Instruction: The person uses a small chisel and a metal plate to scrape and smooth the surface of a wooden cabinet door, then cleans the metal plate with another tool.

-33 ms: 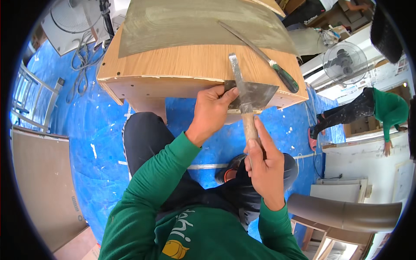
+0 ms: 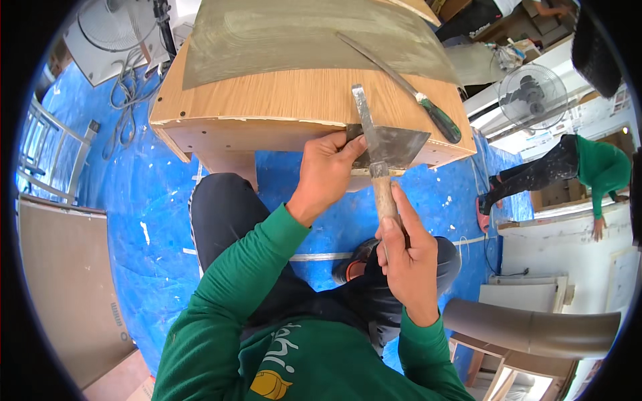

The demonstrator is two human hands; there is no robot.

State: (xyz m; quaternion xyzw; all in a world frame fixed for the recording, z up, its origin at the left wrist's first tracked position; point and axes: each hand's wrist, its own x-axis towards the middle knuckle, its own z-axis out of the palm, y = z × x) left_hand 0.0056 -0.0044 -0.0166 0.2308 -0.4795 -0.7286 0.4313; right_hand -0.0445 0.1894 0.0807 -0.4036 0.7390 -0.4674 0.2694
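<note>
My right hand (image 2: 409, 260) is closed around the wooden handle of a chisel (image 2: 379, 170), whose flat metal blade points up and away from me. With thumb and fingers, my left hand (image 2: 328, 170) pinches a thin dark grey piece of sheet (image 2: 405, 146). The chisel's blade crosses in front of this piece, near my left thumb; whether they touch I cannot tell. Beyond both hands stands a wood-grain cabinet or box (image 2: 267, 93) with a rough, pale front edge. On its top lies a file (image 2: 401, 80) with a green and black handle, partly over a smeared grey-green area (image 2: 301, 40).
Blue sheeting (image 2: 154, 267) covers the floor, with white scraps on it. Fans stand at the upper left (image 2: 117, 23) and right (image 2: 533, 93). A ladder (image 2: 57, 160), a brown panel (image 2: 70, 274) and a large roll (image 2: 535, 327) lie around. At right a co-worker (image 2: 595, 167) bends over.
</note>
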